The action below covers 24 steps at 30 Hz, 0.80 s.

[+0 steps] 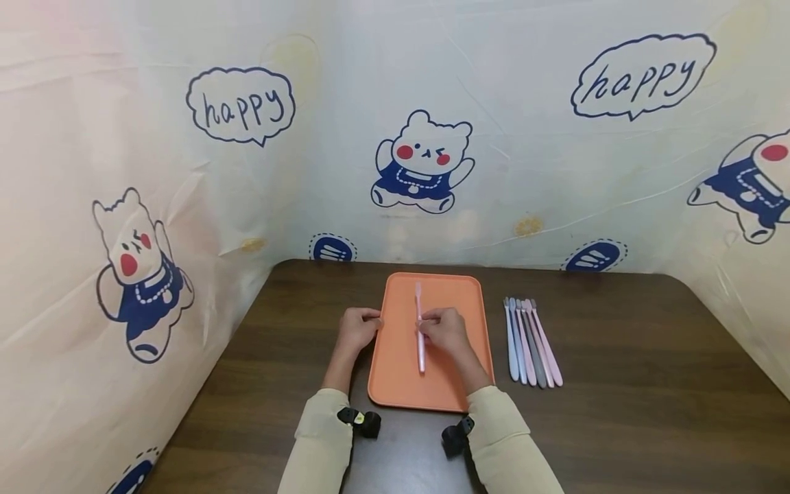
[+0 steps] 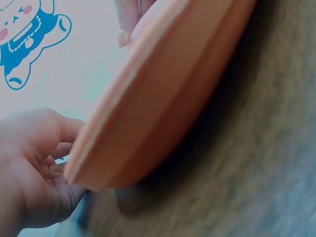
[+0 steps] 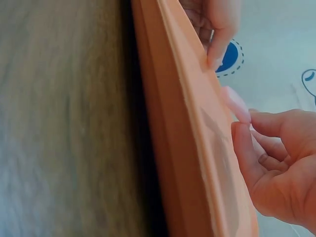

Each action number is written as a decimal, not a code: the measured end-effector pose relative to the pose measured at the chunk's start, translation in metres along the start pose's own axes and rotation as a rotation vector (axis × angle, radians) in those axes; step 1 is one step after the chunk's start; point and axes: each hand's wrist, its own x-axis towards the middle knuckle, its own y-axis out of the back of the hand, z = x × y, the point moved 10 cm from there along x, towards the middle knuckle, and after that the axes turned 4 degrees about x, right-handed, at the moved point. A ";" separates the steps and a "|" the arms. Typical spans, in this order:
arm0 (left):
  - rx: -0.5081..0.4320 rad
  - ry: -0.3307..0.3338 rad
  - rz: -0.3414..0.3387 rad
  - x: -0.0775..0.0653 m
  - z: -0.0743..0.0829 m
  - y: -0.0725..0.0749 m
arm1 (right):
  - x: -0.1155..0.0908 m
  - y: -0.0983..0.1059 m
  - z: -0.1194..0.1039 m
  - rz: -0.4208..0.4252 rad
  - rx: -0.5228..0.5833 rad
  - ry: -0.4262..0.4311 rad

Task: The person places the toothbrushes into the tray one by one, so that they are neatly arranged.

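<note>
An orange tray (image 1: 395, 381) lies on the table, and a pink toothbrush (image 1: 422, 357) is over its middle, head end pointing away from me. My right hand (image 1: 449, 333) pinches that toothbrush by its handle between thumb and fingertips. In the right wrist view the toothbrush (image 3: 237, 104) shows close over the tray's surface. At the tray's left side my left hand (image 1: 358, 329) holds the rim between thumb and fingers. The left wrist view shows this hand (image 2: 37, 170) at the tray's edge, with part of its fingers hidden behind the rim.
Several toothbrushes (image 1: 533, 346) in blue, pink and grey lie side by side to the right of the tray. The dark wooden table (image 1: 629, 384) runs back to a printed curtain (image 1: 345, 171) that closes off the back and sides.
</note>
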 end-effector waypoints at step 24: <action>0.057 0.003 0.047 0.002 -0.001 0.003 | 0.013 -0.038 -0.002 -0.018 -0.103 -0.047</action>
